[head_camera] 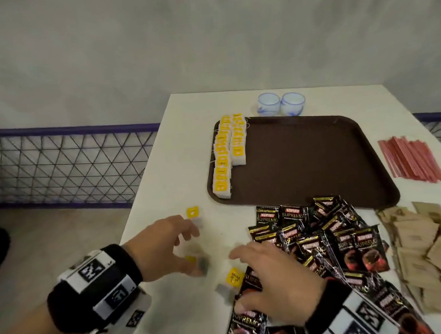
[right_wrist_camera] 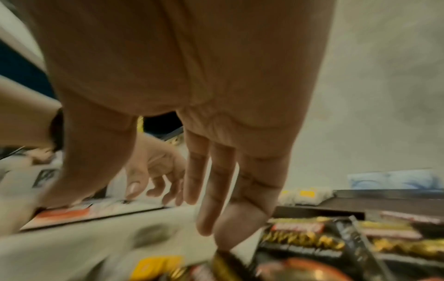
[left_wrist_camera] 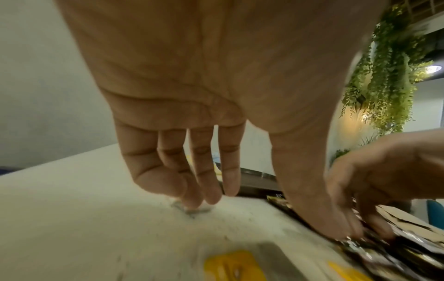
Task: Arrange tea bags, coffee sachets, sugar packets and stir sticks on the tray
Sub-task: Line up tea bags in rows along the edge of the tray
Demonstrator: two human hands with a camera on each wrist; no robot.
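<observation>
Loose tea bags lie on a white table [head_camera: 176, 113] as two bare hands reach down over them.

Two rows of yellow-tagged tea bags [head_camera: 226, 154] line the left edge of the brown tray [head_camera: 302, 160]; three stray tea bags [head_camera: 234, 280] remain on the table near its front. The left hand [head_camera: 164, 245] hovers over two of them, fingers spread and loosely bent, gripping nothing that can be seen. The right hand [head_camera: 275, 278] is flat and open, fingers straight, over the edge of the black coffee sachets [head_camera: 344, 244]. Brown sugar packets [head_camera: 420, 246] lie right of the sachets, red stir sticks [head_camera: 411, 158] beside the tray, two small cups [head_camera: 281, 103] behind it.
</observation>
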